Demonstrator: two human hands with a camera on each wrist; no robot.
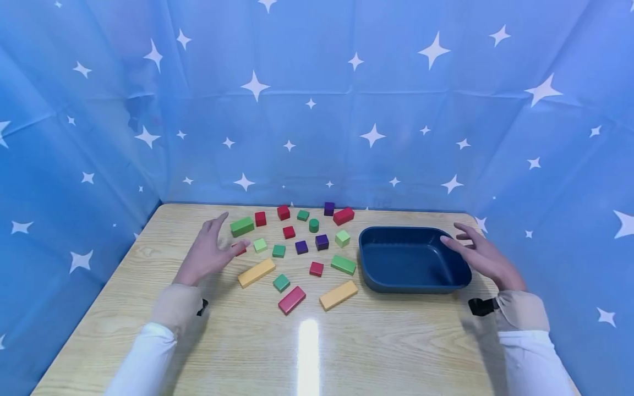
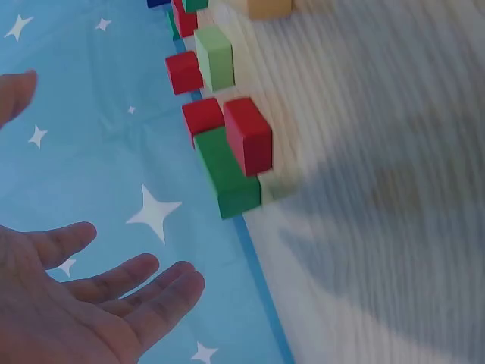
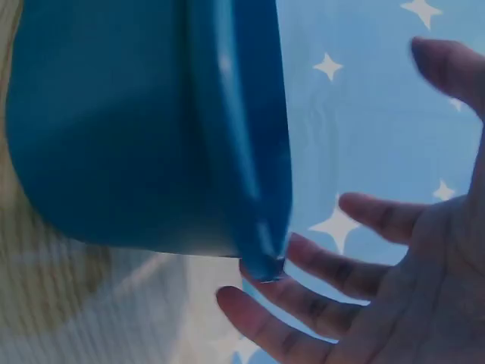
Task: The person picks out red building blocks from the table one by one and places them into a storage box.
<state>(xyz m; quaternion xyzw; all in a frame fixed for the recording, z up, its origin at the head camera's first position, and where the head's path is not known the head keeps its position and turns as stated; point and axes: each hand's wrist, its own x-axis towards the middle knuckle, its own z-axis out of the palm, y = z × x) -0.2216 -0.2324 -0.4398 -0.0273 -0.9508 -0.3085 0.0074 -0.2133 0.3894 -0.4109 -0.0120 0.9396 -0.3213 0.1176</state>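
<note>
1. Head view: coloured blocks (image 1: 322, 242) lie scattered on the wooden table (image 1: 238, 352), mostly apart, which probably leaves room for fingers around each. To their right stands a dark blue tray (image 1: 415, 288), mouth upward, so its inside seems easy to reach from above. The left hand (image 1: 207, 254) is by the leftmost blocks, its thumb partly hiding a red block (image 1: 240, 251); I cannot tell whether they touch. The right hand (image 1: 487, 258) is at the tray's right end.

2. Left wrist view: the left hand's thumb and fingers are spread, pinching nothing. A green block (image 2: 229, 178) lies near the table's edge, seemingly steady on its own flat face.

3. Right wrist view: the right hand is also spread, thumb well away from the fingers. Fingertips are near the tray's rim; contact is unclear. The table appears to carry the tray's weight.
</note>
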